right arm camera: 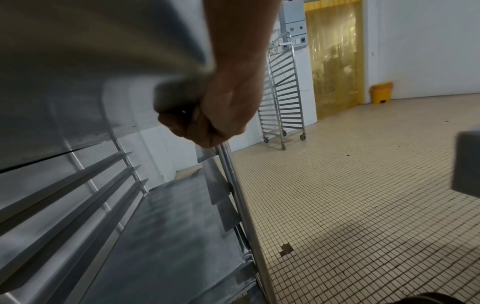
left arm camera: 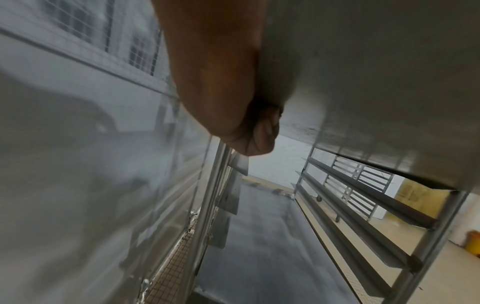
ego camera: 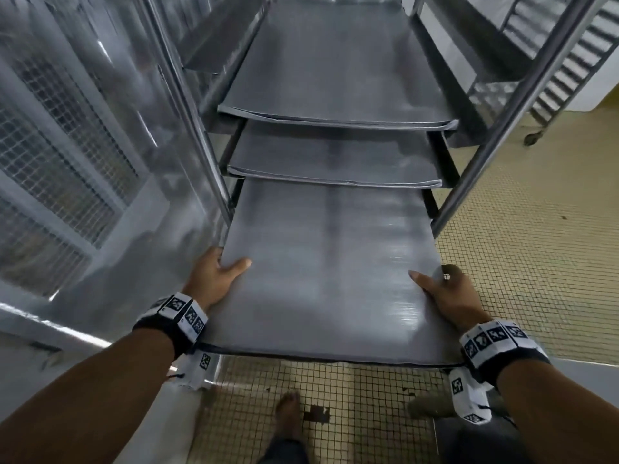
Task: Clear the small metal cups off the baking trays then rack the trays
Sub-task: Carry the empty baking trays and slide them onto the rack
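Observation:
A flat grey baking tray (ego camera: 321, 269) is partly slid into a tall steel rack (ego camera: 495, 128), its near half sticking out toward me. My left hand (ego camera: 214, 272) grips its left edge, thumb on top. My right hand (ego camera: 445, 293) grips the right edge the same way. Seen from below, the left fingers (left arm camera: 262, 131) and the right fingers (right arm camera: 187, 123) curl under the tray (left arm camera: 376, 82) (right arm camera: 91, 51). Two other bare trays (ego camera: 335, 78) (ego camera: 331, 159) sit on higher runners. No metal cups are in view.
A shiny steel cabinet wall (ego camera: 83, 162) stands close on the left of the rack. Empty angled runners (left arm camera: 363, 205) lie below the held tray, with another tray (right arm camera: 161, 236) lower down. A second wheeled rack (right arm camera: 283, 92) stands by a yellow strip curtain (right arm camera: 335, 57). A yellow bin (right arm camera: 380, 92) sits on the tiled floor.

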`<state>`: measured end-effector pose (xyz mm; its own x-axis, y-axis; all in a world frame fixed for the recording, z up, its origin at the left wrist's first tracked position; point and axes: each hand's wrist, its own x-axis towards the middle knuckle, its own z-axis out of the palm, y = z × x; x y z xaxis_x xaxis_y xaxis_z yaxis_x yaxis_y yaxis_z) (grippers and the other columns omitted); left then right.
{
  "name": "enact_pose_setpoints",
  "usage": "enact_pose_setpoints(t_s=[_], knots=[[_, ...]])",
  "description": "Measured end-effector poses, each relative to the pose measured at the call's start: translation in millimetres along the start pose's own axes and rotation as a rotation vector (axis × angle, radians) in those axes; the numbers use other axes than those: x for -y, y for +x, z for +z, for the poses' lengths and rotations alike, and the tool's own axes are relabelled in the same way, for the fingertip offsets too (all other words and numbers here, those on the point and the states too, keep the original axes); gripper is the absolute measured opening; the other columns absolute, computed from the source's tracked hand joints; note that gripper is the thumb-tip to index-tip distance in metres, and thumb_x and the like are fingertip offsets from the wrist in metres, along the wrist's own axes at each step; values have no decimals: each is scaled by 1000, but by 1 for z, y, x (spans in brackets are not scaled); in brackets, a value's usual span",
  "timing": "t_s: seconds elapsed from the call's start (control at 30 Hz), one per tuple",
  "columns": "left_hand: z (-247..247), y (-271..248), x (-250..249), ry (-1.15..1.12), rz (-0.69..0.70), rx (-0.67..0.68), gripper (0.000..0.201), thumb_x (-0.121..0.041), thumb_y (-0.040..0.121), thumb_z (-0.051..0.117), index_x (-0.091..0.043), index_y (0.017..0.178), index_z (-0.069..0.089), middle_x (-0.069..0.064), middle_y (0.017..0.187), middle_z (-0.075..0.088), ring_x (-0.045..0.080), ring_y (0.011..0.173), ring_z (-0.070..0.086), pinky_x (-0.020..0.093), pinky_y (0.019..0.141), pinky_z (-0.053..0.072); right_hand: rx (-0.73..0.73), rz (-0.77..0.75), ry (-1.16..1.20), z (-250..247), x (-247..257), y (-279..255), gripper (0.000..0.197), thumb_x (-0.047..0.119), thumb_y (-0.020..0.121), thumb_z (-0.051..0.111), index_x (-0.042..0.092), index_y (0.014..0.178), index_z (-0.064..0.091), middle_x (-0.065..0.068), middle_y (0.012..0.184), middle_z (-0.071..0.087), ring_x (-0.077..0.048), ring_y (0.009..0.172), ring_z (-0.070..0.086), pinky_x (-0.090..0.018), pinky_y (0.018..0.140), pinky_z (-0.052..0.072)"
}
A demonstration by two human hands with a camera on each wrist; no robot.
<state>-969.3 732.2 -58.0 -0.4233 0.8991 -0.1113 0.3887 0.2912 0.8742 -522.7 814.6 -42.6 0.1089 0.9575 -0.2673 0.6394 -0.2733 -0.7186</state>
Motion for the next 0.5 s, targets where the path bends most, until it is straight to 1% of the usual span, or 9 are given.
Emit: enact_pose_setpoints(t_s=[0.07, 0.13, 0.17, 0.2, 0.3, 0.37, 0.4, 0.43, 0.5], knots=[[5, 25, -1, 12, 2, 1, 29, -32, 83, 81, -16, 103, 69, -2, 97, 76, 13, 88, 74, 43, 86, 60, 1, 19, 18, 8, 9, 19, 82, 71, 70, 75, 11, 125, 57, -6, 113, 68, -28, 100, 67, -49, 92, 55], [9, 49, -2, 16, -16, 9, 27, -33, 83, 81, -20, 102, 65, -1, 98, 74, 16, 89, 73, 39, 82, 59, 4, 51, 41, 15, 14, 39, 89, 76, 64, 75, 14, 125, 57, -3, 112, 69, -27, 99, 68, -51, 91, 56], [9, 61, 0, 20, -22, 17, 27, -33, 83, 81, -21, 101, 65, -2, 98, 74, 16, 90, 72, 37, 81, 59, -2, 63, 48, 17, 16, 48, 89, 77, 63, 75, 15, 125, 57, -3, 112, 70, -26, 98, 68, -51, 91, 56], [10, 73, 2, 31, -11, 18, 29, -36, 82, 80, -20, 101, 65, -2, 98, 74, 16, 90, 72, 37, 81, 59, -4, 63, 52, 19, 19, 57, 88, 75, 64, 76, 15, 125, 57, -3, 111, 70, -25, 97, 69, -49, 90, 57], [11, 102, 5, 83, 21, 33, 50, -54, 77, 78, -17, 109, 66, -2, 103, 74, 14, 94, 71, 39, 87, 58, -32, 44, 29, 21, 30, 76, 76, 66, 71, 78, 14, 122, 59, -3, 109, 71, -23, 95, 68, -43, 89, 56], [11, 114, 5, 115, 23, 39, 57, -61, 75, 74, -17, 110, 63, -2, 105, 72, 16, 95, 69, 38, 88, 56, -42, 30, 35, 21, 37, 84, 70, 61, 74, 78, 14, 122, 60, -2, 109, 70, -23, 96, 67, -38, 87, 54], [11, 117, 5, 113, 18, 59, 60, -64, 74, 72, -19, 112, 63, -3, 106, 72, 15, 96, 69, 38, 89, 55, -44, 24, 41, 21, 39, 86, 67, 58, 76, 78, 13, 123, 60, -2, 110, 69, -22, 97, 67, -36, 86, 53], [10, 118, 2, 100, 13, 82, 61, -65, 74, 71, -21, 114, 63, -6, 107, 72, 11, 97, 69, 38, 91, 55, -46, 22, 34, 21, 40, 87, 67, 57, 78, 77, 13, 125, 59, -2, 111, 68, -22, 97, 65, -34, 85, 50], [5, 114, 4, 90, 15, 143, 48, -57, 79, 74, -27, 114, 61, -12, 107, 71, 3, 96, 69, 38, 92, 55, -49, 28, 1, 20, 41, 85, 69, 57, 82, 73, 11, 131, 55, -3, 115, 65, -21, 97, 61, -33, 86, 46]])
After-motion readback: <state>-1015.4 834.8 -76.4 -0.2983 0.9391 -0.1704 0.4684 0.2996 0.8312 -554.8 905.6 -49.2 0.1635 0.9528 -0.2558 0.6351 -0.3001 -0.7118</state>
